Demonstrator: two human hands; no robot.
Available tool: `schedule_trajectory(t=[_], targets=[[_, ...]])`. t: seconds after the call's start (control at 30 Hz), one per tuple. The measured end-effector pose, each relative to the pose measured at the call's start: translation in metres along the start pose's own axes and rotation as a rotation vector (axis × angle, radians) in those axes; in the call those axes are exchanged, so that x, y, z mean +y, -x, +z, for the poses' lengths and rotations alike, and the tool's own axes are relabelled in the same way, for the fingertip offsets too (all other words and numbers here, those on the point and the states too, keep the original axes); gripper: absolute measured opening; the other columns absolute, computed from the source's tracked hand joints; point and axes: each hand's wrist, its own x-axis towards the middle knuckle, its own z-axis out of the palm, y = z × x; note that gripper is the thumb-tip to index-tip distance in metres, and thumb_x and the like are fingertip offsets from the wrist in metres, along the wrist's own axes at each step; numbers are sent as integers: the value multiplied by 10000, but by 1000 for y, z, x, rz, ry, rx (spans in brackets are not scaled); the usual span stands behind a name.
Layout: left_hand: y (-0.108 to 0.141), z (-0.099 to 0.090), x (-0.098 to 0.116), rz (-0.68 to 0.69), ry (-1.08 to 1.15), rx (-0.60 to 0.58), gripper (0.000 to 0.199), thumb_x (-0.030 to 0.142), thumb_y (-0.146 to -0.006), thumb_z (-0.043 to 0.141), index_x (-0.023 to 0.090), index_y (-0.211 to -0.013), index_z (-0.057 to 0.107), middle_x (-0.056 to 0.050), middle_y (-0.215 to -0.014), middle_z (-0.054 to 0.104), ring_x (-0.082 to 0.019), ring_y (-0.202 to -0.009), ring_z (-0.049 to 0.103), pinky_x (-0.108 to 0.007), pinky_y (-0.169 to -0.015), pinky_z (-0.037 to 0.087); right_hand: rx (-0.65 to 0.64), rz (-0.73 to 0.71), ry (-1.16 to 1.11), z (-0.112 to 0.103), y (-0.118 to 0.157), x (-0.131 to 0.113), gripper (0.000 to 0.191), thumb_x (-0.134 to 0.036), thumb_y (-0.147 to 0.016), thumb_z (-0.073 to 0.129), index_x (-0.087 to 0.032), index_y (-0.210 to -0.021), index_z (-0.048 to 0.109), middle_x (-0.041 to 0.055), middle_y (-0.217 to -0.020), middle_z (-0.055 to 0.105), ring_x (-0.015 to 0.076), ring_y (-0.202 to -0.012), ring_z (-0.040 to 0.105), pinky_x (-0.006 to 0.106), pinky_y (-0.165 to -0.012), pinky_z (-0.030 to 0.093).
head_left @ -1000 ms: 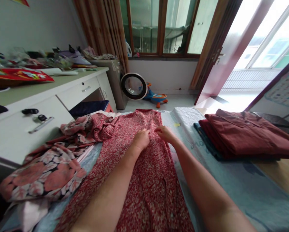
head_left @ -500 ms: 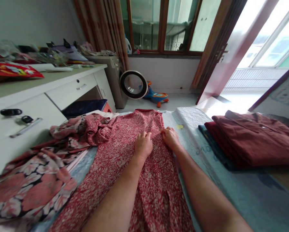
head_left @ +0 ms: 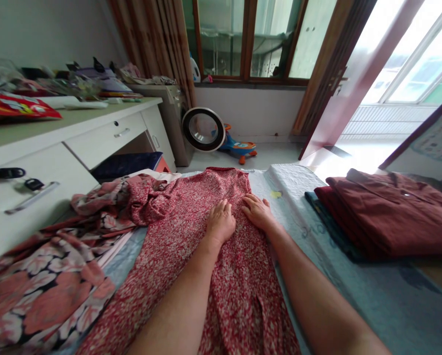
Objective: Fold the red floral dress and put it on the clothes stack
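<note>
A red and cream speckled dress (head_left: pixel 176 236) lies spread out on the bed, its neckline toward the far edge. My left hand (head_left: pixel 221 222) rests palm down on its upper middle, fingers laid out on the cloth. Just to the right, my right hand (head_left: pixel 257 211) lies flat near the garment's right side, fingers stretched and thumb apart. Neither hand grips anything that I can see. Some creases run down the cloth below my hands. Part of the dress is hidden under my forearms.
Crumpled floral fabric (head_left: pixel 58 281) lies at left, against the dress. A folded stack of dark red clothes (head_left: pixel 387 212) sits at right on the blue bed cover (head_left: pixel 317 276). Beyond are a white desk (head_left: pixel 95 129), a washing machine with its round door (head_left: pixel 203 129) open, and a blue ride-on toy (head_left: pixel 239 146).
My right hand has shifted slightly left from the dress's side edge, and its curled fingers have flattened onto the cloth. My left hand has barely moved.
</note>
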Motion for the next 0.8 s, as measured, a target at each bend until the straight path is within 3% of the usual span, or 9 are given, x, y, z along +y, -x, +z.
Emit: schedule_trajectory(t=[0.2,0.3,0.4,0.57,0.8], targets=[[0,2,-2,14,-14,-17,527,236,-951,364,116,-1463,410,-139,-1556,388,-257,-1444,331,-450,-1168,296,-5,79,13,-9,-6,14,372,-344,-934,488,-249,-1270,616,78,-1441,536,247,-1328,466,449,-1089,333],[0,1,-1,11,-21,-52,525,228,-950,351,130,-1461,421,-130,-1566,374,-259,-1452,320,-458,-1174,286,-72,134,-19,-20,-23,14,293,-267,-833,577,-235,-1091,712,81,-1218,685,259,-1144,602,371,-954,442],[0,1,-1,-4,-10,-67,532,227,-934,375,146,-1457,429,-118,-1579,353,-257,-1460,304,-455,-1184,270,-58,167,-64,-33,-48,11,240,-205,-809,564,-204,-964,748,80,-1001,743,242,-951,664,318,-830,478],[0,1,-1,-10,-8,-63,572,249,-926,415,214,-1496,382,-95,-1615,280,-268,-1488,241,-469,-1184,265,50,182,-147,-33,-85,12,390,-204,-870,475,-197,-1208,671,82,-1125,720,205,-964,662,281,-811,492],[1,1,0,5,-44,-44,547,253,-935,395,233,-1481,418,-104,-1591,331,-285,-1459,295,-491,-1173,277,125,188,-198,5,-98,22,433,-351,-907,468,-302,-1314,605,45,-1239,673,253,-1137,589,421,-1030,410]])
